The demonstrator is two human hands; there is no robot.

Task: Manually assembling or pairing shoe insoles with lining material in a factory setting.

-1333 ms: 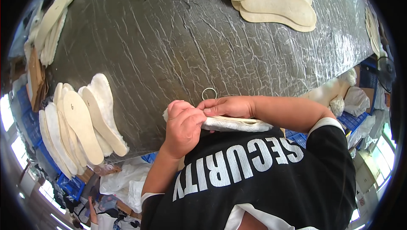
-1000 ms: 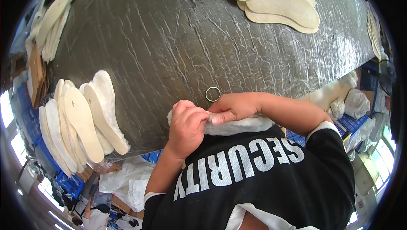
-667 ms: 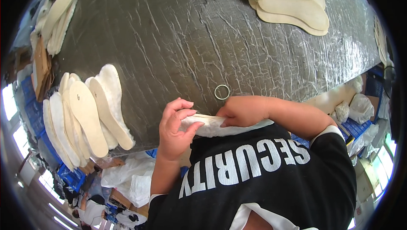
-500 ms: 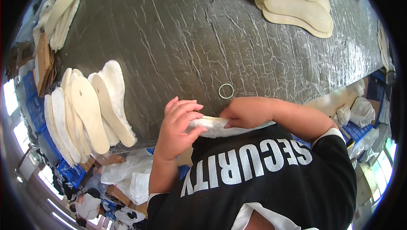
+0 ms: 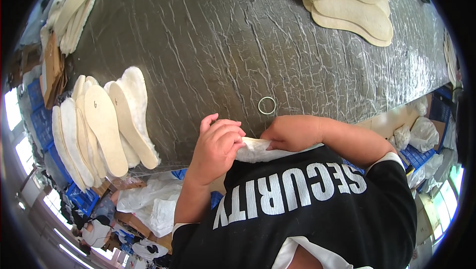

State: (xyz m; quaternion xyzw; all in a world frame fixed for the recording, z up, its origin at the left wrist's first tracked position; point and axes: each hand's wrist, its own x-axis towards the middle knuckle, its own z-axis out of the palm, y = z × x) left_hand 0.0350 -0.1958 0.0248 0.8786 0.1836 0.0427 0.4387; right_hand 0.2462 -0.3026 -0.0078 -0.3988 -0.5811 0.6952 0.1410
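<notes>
A fleecy white insole (image 5: 255, 152) lies edge-up close against my black shirt at the table's near edge. Its fluffy side and a strip of cream backing show; the rest is hidden by my hands. My right hand (image 5: 293, 133) is closed on its upper edge, thumb against the fleece. At its left end, my left hand (image 5: 218, 146) pinches it between thumb and curled fingers, the forefinger raised. Just beyond my right hand, a thin pale ring (image 5: 267, 105) rests on the table.
Several fleecy insoles (image 5: 105, 130) lie overlapped at the table's left edge, and more insoles (image 5: 74, 8) sit at the far left. A fanned stack of cream insoles (image 5: 349, 8) lies at the far right. Wrinkled plastic film covers the dark table (image 5: 208, 50). White bags (image 5: 148, 207) stand below its edge.
My left hand has moved slightly right and its fingers have closed onto the insole's end. My right hand keeps its hold. The view has shifted a little.
</notes>
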